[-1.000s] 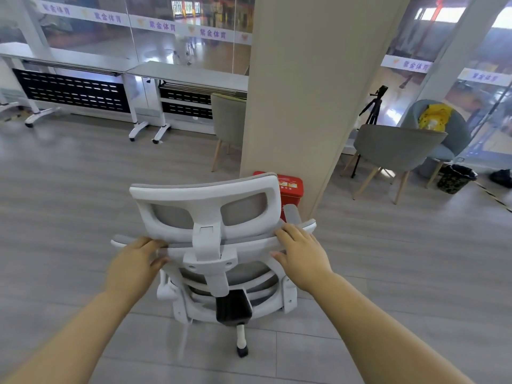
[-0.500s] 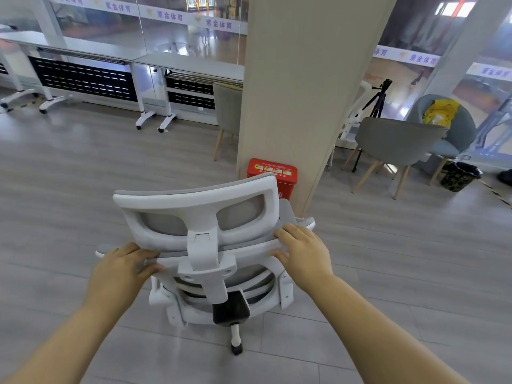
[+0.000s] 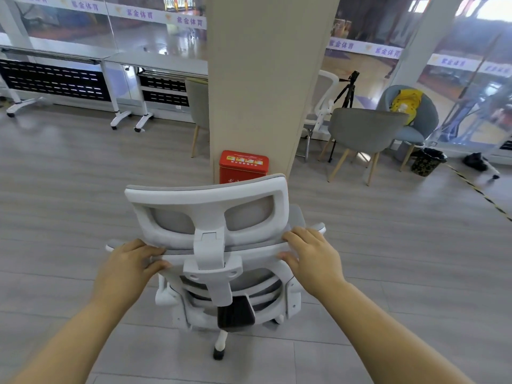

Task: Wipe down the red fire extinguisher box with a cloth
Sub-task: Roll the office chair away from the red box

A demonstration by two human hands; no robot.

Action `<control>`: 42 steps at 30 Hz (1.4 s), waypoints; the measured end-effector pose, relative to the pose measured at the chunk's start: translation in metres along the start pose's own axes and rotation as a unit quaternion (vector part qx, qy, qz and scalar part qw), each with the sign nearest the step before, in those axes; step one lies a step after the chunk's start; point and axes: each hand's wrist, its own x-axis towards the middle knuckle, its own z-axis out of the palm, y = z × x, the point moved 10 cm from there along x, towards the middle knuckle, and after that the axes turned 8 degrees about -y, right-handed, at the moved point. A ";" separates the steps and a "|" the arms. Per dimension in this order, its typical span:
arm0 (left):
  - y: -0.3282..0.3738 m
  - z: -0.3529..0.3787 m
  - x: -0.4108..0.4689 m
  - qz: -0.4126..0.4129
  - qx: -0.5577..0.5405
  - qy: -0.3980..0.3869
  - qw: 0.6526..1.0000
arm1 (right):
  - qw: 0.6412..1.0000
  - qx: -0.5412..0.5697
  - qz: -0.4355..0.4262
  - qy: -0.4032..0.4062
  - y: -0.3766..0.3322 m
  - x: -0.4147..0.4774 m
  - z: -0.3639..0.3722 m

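In the head view, your left hand (image 3: 130, 270) and right hand (image 3: 313, 259) both grasp the top rail of the white-framed office chair with grey mesh (image 3: 205, 200), low in the centre of the frame. Your fingers lie over the rail and your thumbs under it.

The red rectangular fire extinguisher box (image 3: 243, 166) stands on the floor against the foot of the beige square pillar (image 3: 263, 79). It sits just above the chair's headrest in the frame, with its lower part hidden behind the headrest.

You hold no cloth, and none shows anywhere. I judge you are clearing the way, since the chair stands between you and the box. Next, roll the chair aside, let go, and fetch a cloth before wiping.

The box's lid is shut, so its contents cannot be seen. Toward the right edge, the dark patterned waste bin (image 3: 428, 163) carries a black liner; what lies inside cannot be told.
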 end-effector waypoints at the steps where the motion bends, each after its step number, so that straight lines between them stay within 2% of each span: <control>1: 0.008 0.007 0.003 0.007 -0.011 -0.007 1.000 | 1.000 -0.004 0.007 0.004 0.008 -0.006 -0.003; 14: 0.128 0.108 0.069 0.139 -0.004 -0.107 0.984 | 0.988 -0.044 0.132 0.070 0.132 -0.067 -0.033; 20: 0.179 0.153 0.099 0.188 0.018 -0.142 0.972 | 0.976 -0.077 0.197 0.052 0.183 -0.077 -0.032; 25: 0.219 0.194 0.134 0.196 0.017 -0.205 0.959 | 0.963 -0.043 0.260 0.050 0.227 -0.072 -0.029; 32: 0.277 0.254 0.196 0.232 0.065 -0.312 0.919 | 0.929 0.014 0.370 0.018 0.304 -0.058 -0.025; 35: 0.305 0.281 0.221 0.248 0.062 -0.335 0.907 | 0.920 0.023 0.390 0.036 0.331 -0.050 -0.032; 37: 0.322 0.299 0.234 0.258 0.070 -0.348 0.899 | 0.906 0.019 0.422 0.017 0.351 -0.047 -0.031; 42: 0.353 0.335 0.259 0.291 0.088 -0.377 0.875 | 0.867 -0.054 0.483 -0.105 0.386 -0.039 -0.027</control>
